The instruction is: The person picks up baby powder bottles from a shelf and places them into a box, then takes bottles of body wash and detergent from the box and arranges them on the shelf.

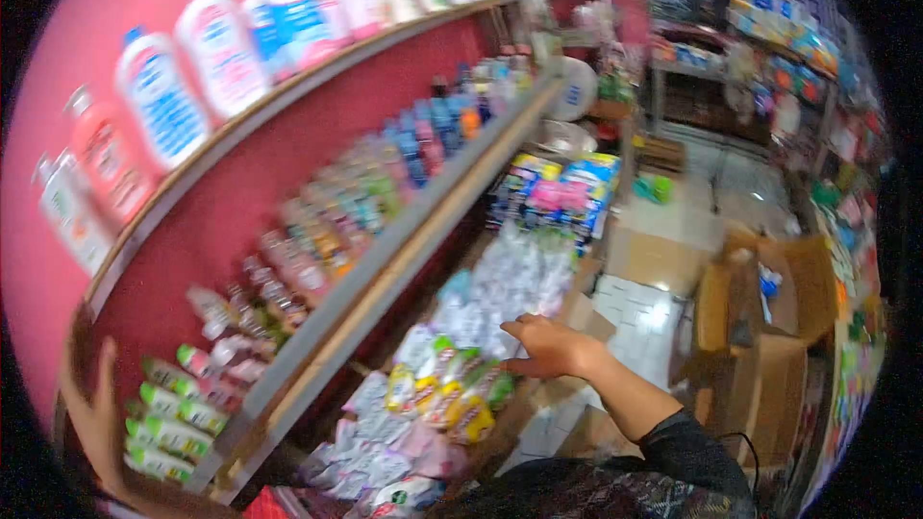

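Note:
My right hand (550, 346) reaches over the lower shelf from the right, thumb and fingers apart and nothing between them. Below its fingertips lie yellow and green packets (450, 386); white and lilac packets (510, 274) spread just beyond. My left hand (94, 413), blurred at the far left edge, has its fingers stretched upward by the end of the shelving. Closest to it is a row of white and green tubes (168, 432) on the middle shelf.
Large lotion bottles (163, 101) line the top shelf (288, 86), with smaller bottles (423, 139) below. Behind a grey shelf edge (385, 279) sit the tubes and bottles. Opened cardboard boxes (760, 365) stand on the tiled floor (639, 312) at right, near more stocked shelves.

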{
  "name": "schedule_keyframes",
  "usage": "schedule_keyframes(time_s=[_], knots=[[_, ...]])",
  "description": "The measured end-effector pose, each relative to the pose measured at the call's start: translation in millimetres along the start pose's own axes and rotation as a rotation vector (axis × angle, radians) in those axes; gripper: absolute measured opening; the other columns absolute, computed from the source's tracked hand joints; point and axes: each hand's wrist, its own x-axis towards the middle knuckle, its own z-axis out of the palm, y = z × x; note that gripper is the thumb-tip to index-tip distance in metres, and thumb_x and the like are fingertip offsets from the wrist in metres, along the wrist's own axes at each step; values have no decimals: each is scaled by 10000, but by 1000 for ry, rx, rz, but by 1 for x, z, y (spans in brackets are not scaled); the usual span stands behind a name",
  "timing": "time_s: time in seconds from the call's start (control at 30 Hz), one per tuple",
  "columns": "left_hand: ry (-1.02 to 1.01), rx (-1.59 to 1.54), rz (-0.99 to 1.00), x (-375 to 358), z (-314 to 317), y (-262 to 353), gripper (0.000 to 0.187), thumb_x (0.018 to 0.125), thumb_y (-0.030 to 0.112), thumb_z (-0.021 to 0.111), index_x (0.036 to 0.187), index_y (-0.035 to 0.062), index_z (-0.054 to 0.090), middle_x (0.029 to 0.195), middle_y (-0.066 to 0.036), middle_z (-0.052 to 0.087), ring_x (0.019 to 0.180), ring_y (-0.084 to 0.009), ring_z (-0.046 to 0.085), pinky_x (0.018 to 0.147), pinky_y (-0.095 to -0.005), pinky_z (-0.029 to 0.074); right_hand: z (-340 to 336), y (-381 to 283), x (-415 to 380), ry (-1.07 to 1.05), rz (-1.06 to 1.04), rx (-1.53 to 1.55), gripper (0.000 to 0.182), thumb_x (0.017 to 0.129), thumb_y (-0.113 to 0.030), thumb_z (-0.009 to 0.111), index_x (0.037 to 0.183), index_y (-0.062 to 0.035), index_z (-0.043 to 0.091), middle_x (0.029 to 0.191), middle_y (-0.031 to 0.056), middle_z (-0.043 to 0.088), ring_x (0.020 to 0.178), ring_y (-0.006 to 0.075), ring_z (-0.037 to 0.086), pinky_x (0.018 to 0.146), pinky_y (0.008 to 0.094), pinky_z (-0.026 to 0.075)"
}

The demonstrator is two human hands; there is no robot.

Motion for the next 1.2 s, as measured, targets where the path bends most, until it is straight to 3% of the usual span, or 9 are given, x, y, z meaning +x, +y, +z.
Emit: schedule_keyframes(time_s=[0.13, 0.17, 0.2, 0.23, 0.4, 0.87, 0.97, 1.07, 1.2], knots=[[-379, 64, 90, -80, 126, 61, 635, 870, 179, 691, 1401, -38, 419, 1413, -191, 481, 1303, -261, 462, 1099, -406, 339, 36, 116, -74, -75, 416, -86, 557, 826, -454, 668, 1121, 9, 574, 1061, 248, 635, 1042, 421, 594, 863, 496, 504], [-730, 19, -152, -77, 159, 153, 611, 891, 303, 628, 1364, -33, 439, 1297, -186, 556, 1128, -325, 579, 953, -456, 498, 51, 154, -99, -31, 342, -17, 535, 824, -441, 664, 1106, 7, 585, 1053, 246, 638, 1051, 410, 595, 860, 497, 503], [-827, -147, 127, -97, 207, 133, 573, 919, 300, 636, 1371, -8, 464, 1357, -182, 525, 1142, -294, 578, 965, -404, 500, 44, 166, -123, -57, 447, 31, 531, 823, -440, 665, 1102, 5, 589, 1051, 246, 640, 1048, 408, 597, 862, 498, 502], [-1009, -634, -111, -121, 262, 149, 684, 830, 231, 737, 1377, -55, 441, 1354, -195, 535, 1243, -265, 517, 1067, -398, 382, 33, 173, -144, -85, 550, 83, 527, 821, -439, 667, 1098, 3, 594, 1050, 245, 641, 1045, 406, 600, 863, 499, 502], [-1469, -661, -229, -253, 485, 217, 632, 810, 299, 781, 1288, -40, 546, 1069, -155, 690, 974, -193, 643, 872, -331, 510, 62, 250, -248, -19, 856, 80, 509, 801, -438, 685, 1052, 0, 616, 1051, 233, 650, 1018, 393, 625, 882, 493, 499], [-1678, -317, 319, -374, 803, 258, 580, 740, 400, 777, 1121, -15, 641, 1012, -222, 684, 960, -368, 663, 845, -408, 519, 101, 395, -360, -1, 1354, 306, 446, 794, -335, 696, 1077, 6, 648, 1063, 258, 660, 1009, 373, 649, 822, 481, 529], [-1784, -634, 205, -373, 866, 302, 509, 767, 328, 738, 1116, -29, 639, 1009, -242, 678, 958, -368, 663, 853, -396, 510, 77, 415, -359, 68, 1415, 311, 382, 794, -312, 684, 974, 24, 678, 1010, 268, 667, 984, 387, 654, 836, 475, 518], [-1493, -552, 591, -370, 937, 344, 501, 780, 311, 710, 1139, -28, 628, 1014, -265, 671, 963, -382, 659, 861, -412, 512, 62, 435, -362, 215, 1383, 191, 357, 792, -315, 677, 910, 21, 695, 978, 266, 671, 958, 399, 657, 840, 472, 511], [-1732, -293, 624, -278, 910, 490, 545, 797, 344, 698, 1181, -27, 593, 1052, -279, 653, 994, -413, 638, 877, -447, 511, 49, 514, -362, 264, 1493, 362, 342, 794, -321, 665, 916, -3, 696, 970, 261, 670, 936, 407, 654, 835, 474, 511]])
